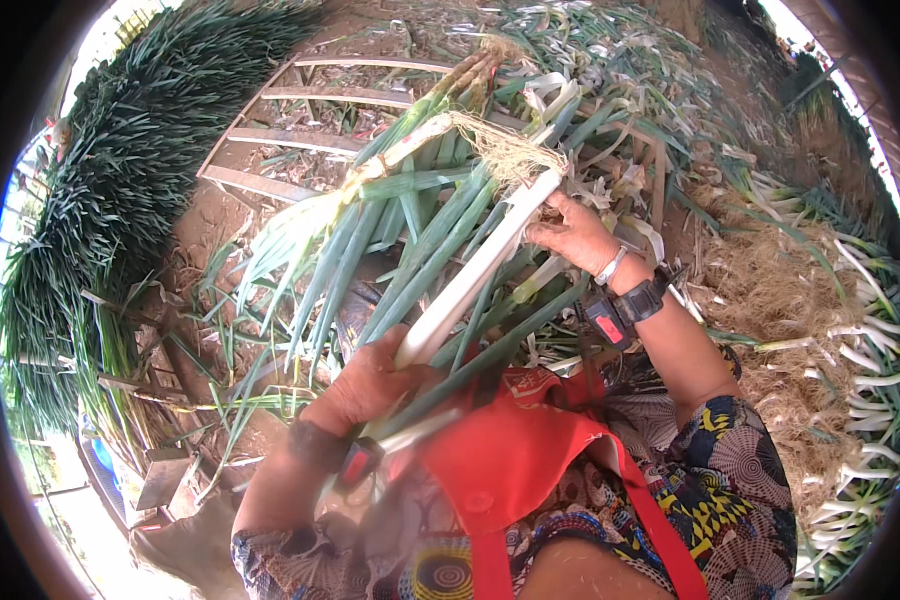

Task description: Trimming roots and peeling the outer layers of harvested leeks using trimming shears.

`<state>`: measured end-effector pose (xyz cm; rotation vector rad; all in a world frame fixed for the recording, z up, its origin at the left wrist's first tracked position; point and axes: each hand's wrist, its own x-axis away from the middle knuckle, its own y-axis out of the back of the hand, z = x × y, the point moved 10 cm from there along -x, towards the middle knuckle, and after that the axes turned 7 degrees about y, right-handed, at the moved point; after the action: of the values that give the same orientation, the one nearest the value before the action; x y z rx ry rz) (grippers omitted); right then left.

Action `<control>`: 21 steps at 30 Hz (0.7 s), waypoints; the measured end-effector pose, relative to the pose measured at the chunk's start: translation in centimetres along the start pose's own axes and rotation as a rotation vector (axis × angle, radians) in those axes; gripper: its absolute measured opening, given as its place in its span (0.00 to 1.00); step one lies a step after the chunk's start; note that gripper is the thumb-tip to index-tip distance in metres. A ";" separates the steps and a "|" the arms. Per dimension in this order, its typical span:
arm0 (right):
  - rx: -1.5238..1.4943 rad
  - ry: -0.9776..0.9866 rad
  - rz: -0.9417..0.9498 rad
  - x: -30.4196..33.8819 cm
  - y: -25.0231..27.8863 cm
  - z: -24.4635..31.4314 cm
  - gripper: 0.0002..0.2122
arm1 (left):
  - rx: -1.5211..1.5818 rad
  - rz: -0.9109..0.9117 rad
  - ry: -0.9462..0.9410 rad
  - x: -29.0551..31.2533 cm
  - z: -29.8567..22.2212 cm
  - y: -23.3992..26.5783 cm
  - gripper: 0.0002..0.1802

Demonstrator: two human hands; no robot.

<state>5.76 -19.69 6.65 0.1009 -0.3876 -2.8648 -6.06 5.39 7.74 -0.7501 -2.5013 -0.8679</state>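
Note:
A long leek [480, 272] with a bare white shaft lies slantwise across my front, its root end up and to the right. My left hand [375, 382] is wrapped around the lower part of the shaft. Up near the root end, my right hand [578, 238] grips the same leek with thumb and fingers. Tangled pale roots [510, 150] show beside that end. Just beyond my hands, other unpeeled leeks [410, 225] lie in a heap, with yellowed outer leaves and long green tops.
A slatted wooden frame [320, 140] lies behind the heap. At far left stands a big mass of dark green leeks [120, 190]. White-shafted leeks [875, 400] line the right side, by a pile of cut roots [790, 400]. Leaf scraps [610, 75] litter the ground.

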 end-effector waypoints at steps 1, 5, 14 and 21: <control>0.001 0.134 -0.036 0.1 0.2 1.2 0.22 | -0.002 0.002 0.000 0.0 0.0 0.0 0.22; 0.791 0.193 -0.025 -0.1 0.0 2.5 0.14 | 0.049 0.054 0.050 0.6 0.0 -0.5 0.23; 1.295 -0.414 -0.225 0.0 22.4 -7.1 0.10 | 0.387 0.209 0.152 3.9 2.7 -0.9 0.31; 0.686 0.262 -0.127 -2.1 12.9 3.7 0.21 | 0.551 0.326 0.174 1.7 2.4 -2.7 0.28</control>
<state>10.45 -30.25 13.77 0.6292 -1.3175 -2.6456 -9.44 5.81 5.62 -0.8084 -2.2136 -0.1096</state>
